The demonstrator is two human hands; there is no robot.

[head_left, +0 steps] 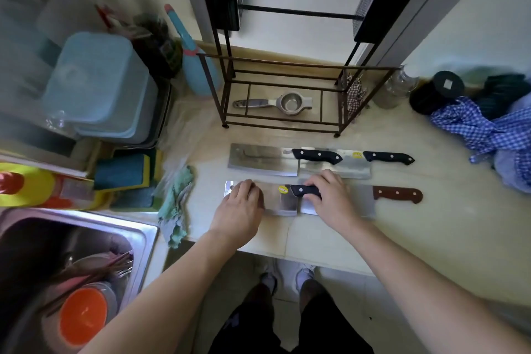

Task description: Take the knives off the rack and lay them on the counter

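Several cleavers lie flat on the beige counter (316,236) in two rows. The back row has a black-handled cleaver (263,159) and another black-handled one (353,165) overlapping to its right. In the front row, my right hand (330,198) grips the black handle of a cleaver with a yellow sticker (283,200), while my left hand (240,210) rests flat on its blade. A brown-handled cleaver (398,195) lies to the right, its blade partly under my right hand. The dark metal rack (287,89) stands behind, holding no knives.
A metal lemon squeezer (275,102) lies inside the rack's base. A green rag (176,201) and sponges (126,175) sit left of the knives, beside a sink (71,276) full of dishes. A blue checked cloth (482,129) and jars are at the right.
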